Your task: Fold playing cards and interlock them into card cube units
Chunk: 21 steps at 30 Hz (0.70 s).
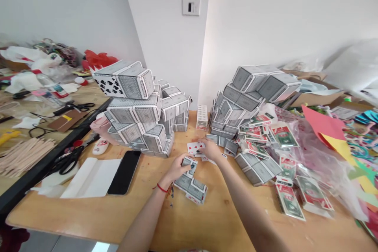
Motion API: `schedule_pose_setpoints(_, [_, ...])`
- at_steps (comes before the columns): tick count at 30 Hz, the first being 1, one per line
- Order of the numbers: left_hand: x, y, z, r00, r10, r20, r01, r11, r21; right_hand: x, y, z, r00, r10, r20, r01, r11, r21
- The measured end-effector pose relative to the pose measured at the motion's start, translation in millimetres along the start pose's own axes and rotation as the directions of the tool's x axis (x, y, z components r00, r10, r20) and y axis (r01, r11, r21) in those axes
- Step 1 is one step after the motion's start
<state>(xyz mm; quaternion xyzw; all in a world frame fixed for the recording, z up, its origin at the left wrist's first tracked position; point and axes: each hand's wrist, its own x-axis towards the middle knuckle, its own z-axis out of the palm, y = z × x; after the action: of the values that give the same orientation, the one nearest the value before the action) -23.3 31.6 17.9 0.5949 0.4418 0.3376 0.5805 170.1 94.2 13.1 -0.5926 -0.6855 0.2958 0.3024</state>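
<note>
Scissors (67, 161) on the left, then a phone (124, 173) flat on the surface (206, 222) in front of one card tower (132, 114). Left hand (177, 168) has its grip closed on a card block (193, 163), mid-surface. Right hand (210, 150) is on a red card (193, 149) just beyond, can't tell if that grip's pinching. Second tower (243, 96) and card boxes (285, 136) past that.

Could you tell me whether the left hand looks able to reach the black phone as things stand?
Probably yes: the black phone lies uncovered, with wooden tabletop between it and the left hand, though that hand is occupied with a card piece.
</note>
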Motion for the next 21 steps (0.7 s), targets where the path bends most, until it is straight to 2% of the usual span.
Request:
schedule_pose_setpoints(5, [0.3, -1.5, -1.5, 1.000, -0.014, 0.010, 0.014, 0.999, 0.036, 13.9, 0.0, -1.2, 0.999, 0.041, 0.028, -0.038, 0.993, -0.108])
schedule_pose_setpoints(11, [2.1, -5.7, -2.2, 0.997, -0.057, -0.054, 0.059, 0.998, 0.035, 16.1, 3.2, -15.9, 0.998, 0.048, 0.048, -0.042, 0.992, -0.118])
schedule_pose_setpoints(14, [1.8, -0.2, -5.9, 0.999, -0.052, 0.016, 0.052, 0.998, -0.044, 15.0, 2.5, -21.5, 0.998, 0.039, 0.047, -0.034, 0.994, -0.104])
schedule_pose_setpoints(17, [0.7, 6.7, -8.3, 0.990, -0.091, 0.105, 0.103, 0.988, -0.113, 13.2, -0.7, -26.7, 1.000, 0.024, 0.019, -0.022, 0.996, -0.087])
schedule_pose_setpoints(19, [0.3, 9.8, -7.7, 0.989, -0.117, 0.093, 0.131, 0.978, -0.160, 10.4, -3.3, -32.8, 1.000, 0.012, -0.010, -0.013, 0.998, -0.067])
schedule_pose_setpoints(21, [0.3, 11.8, -5.6, 0.989, -0.147, 0.008, 0.143, 0.950, -0.276, 5.6, -5.0, -42.2, 0.998, 0.012, -0.054, -0.014, 0.999, -0.044])
